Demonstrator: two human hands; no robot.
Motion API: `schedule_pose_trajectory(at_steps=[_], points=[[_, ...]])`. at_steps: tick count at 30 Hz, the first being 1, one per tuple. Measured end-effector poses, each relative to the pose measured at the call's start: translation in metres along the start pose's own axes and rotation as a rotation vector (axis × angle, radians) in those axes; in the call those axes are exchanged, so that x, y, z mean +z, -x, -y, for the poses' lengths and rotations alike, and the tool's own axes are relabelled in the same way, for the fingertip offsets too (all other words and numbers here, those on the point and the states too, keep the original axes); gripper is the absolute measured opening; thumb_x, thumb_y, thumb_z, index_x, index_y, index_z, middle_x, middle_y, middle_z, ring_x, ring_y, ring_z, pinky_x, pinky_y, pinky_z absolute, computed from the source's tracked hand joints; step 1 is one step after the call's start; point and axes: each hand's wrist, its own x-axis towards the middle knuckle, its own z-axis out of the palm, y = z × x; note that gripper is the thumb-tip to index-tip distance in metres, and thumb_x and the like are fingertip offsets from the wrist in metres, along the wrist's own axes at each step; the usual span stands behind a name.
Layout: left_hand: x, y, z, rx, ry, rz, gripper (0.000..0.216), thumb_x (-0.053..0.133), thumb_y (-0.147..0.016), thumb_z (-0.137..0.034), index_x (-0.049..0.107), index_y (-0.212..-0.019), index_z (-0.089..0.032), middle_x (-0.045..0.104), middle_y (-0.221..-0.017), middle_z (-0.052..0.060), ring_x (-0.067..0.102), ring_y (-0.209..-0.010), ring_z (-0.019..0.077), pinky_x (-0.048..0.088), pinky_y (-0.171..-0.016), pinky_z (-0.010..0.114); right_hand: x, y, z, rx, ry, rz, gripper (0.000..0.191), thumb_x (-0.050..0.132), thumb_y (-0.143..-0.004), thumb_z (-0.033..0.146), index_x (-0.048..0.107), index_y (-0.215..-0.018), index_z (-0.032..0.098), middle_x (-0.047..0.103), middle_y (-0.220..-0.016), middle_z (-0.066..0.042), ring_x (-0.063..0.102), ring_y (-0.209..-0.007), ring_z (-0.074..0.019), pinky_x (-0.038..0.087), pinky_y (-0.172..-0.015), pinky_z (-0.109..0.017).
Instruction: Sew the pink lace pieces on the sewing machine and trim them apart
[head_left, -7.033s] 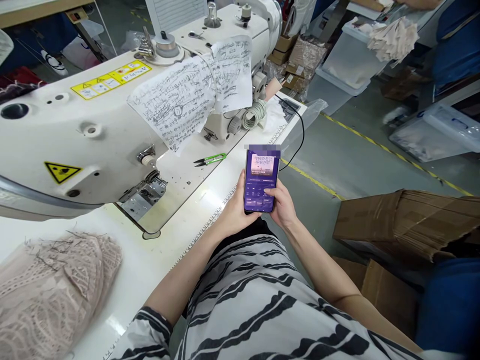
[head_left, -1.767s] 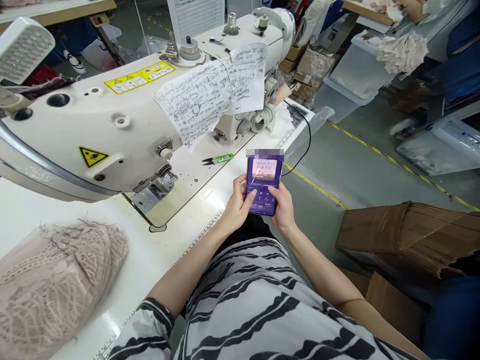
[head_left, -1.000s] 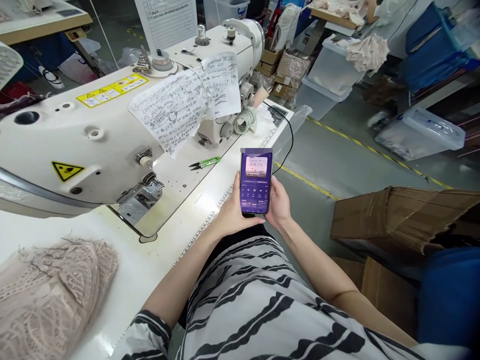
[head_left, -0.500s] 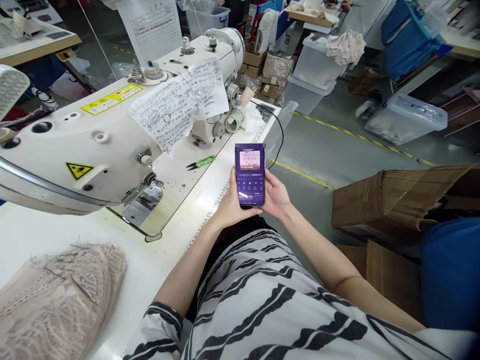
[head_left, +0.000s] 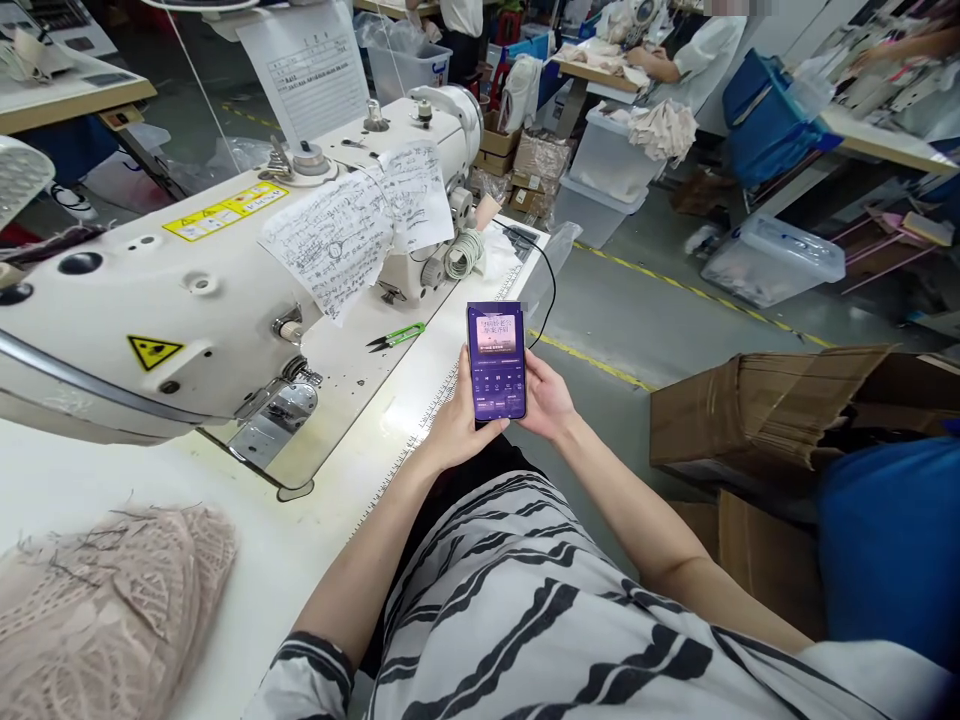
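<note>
A smartphone (head_left: pixel 496 360) with a lit purple screen is upright in front of me, beside the edge of the white sewing table (head_left: pixel 315 520). My left hand (head_left: pixel 456 422) grips its left side and bottom. My right hand (head_left: pixel 550 398) wraps its right side from behind. A black cable (head_left: pixel 551 290) runs from the table's far corner down towards the phone. Green thread snips (head_left: pixel 391 337) lie on the table just left of the phone.
A white industrial sewing machine (head_left: pixel 187 280) with scribbled paper notes (head_left: pixel 352 230) draped over it fills the left. Pink lace fabric (head_left: pixel 105 610) is piled at the near left. Cardboard boxes (head_left: pixel 757 410) and plastic bins (head_left: pixel 772 262) stand on the floor to the right. Other people work at the far tables.
The phone stays in both hands. My left thumb, which touched the screen earlier, now rests at the side. The view has lifted, showing more of the far workroom.
</note>
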Motion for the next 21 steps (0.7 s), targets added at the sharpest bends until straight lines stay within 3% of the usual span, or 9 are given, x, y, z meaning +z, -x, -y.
schedule_pose_trajectory(at_steps=[4,9,21], points=[[0.0001,0.0005,-0.0019,-0.019,-0.003,0.005,0.119,0.067,-0.090,-0.046,-0.030,-0.157,-0.028,0.009,-0.171,0.020,0.054,-0.133,0.0401,0.050,-0.103,0.057,0.0011,0.0003,0.0007,0.036,-0.070,0.002,0.043,0.035,-0.103,0.039,0.073,-0.106,0.018,0.079,-0.095,-0.006,0.072,-0.105,-0.0241,0.053,-0.103,-0.045],[-0.0010,0.0005,-0.0064,-0.073,0.012,0.009,0.122,0.068,-0.088,-0.042,-0.032,-0.156,-0.024,0.023,-0.166,0.023,0.056,-0.132,0.0397,0.050,-0.101,0.058,0.0055,-0.0005,-0.0005,0.068,-0.145,-0.008,0.050,0.026,-0.107,0.039,0.071,-0.114,0.017,0.078,-0.098,-0.007,0.072,-0.103,-0.0237,0.053,-0.103,-0.046],[-0.0012,-0.0004,-0.0077,-0.098,0.027,-0.013,0.126,0.072,-0.083,-0.037,-0.029,-0.157,-0.024,0.038,-0.159,0.023,0.056,-0.131,0.0402,0.049,-0.102,0.058,0.0056,-0.0032,0.0025,0.112,-0.173,-0.035,0.048,0.030,-0.107,0.038,0.073,-0.102,0.015,0.078,-0.097,-0.008,0.073,-0.101,-0.0231,0.053,-0.103,-0.044]])
